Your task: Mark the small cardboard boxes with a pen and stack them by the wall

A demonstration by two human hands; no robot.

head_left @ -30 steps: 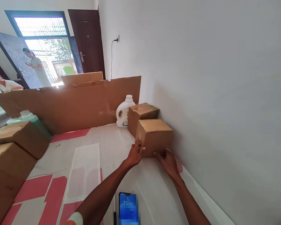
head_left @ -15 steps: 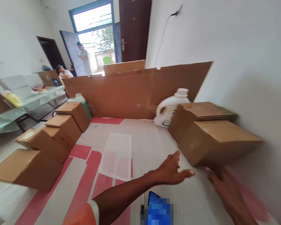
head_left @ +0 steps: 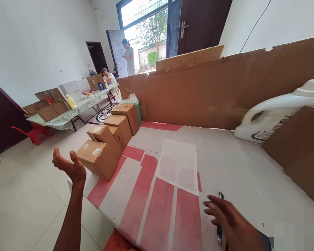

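Note:
My left hand (head_left: 70,168) is raised beside the nearest of several brown cardboard boxes (head_left: 101,158), its fingers and thumb apart and nothing in it. Those boxes stand in a row along the table's left edge. Over the right part of the table hangs my right hand (head_left: 225,218), fingers loosely stretched, slightly blurred. A dark pen (head_left: 219,238) lies on the table beneath it, its middle covered by the fingers. Whether they touch the pen is unclear. Between the hands, a translucent white sheet (head_left: 178,160) lies flat on the red-and-white table covering (head_left: 157,205).
A long cardboard panel (head_left: 193,94) stands across the back. A white jug (head_left: 253,125) and brown boxes (head_left: 298,146) are on the right; a bottle of green liquid (head_left: 138,111) is behind the left row. Two people (head_left: 128,55) are farther off, near another table (head_left: 81,106).
My view has swung left. My left hand has gone from the table's middle to the left boxes. My right hand has left the right-hand boxes and is now above the pen.

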